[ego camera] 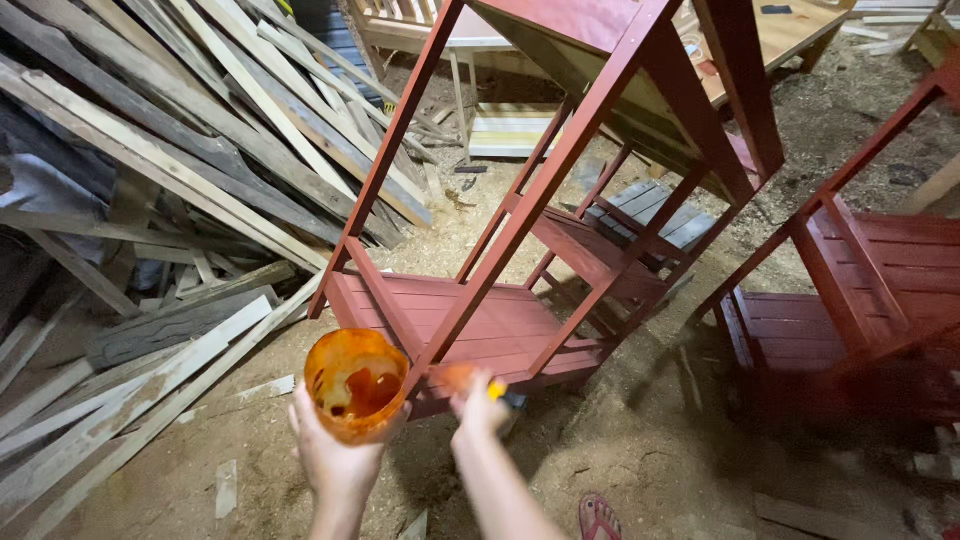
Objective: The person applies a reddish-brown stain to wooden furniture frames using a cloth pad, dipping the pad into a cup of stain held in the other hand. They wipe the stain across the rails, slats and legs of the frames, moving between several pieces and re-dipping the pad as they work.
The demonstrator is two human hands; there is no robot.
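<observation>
My left hand (335, 455) holds an orange, paint-smeared plastic cup (354, 384) with reddish paint inside. My right hand (478, 410) grips a paintbrush (460, 378) with a yellow handle; it is blurred and sits against the lower front rail of a red-painted wooden shelf frame (520, 220). The frame lies tipped on its side on the dirt floor, its slatted shelves (470, 320) facing up toward me.
A heap of long bare planks (170, 150) fills the left side. A second red shelf unit (860, 290) stands at right. Sawdust covers the dirt floor (650, 440). A red sandal (598, 517) shows at the bottom edge. Unpainted furniture (800, 25) stands behind.
</observation>
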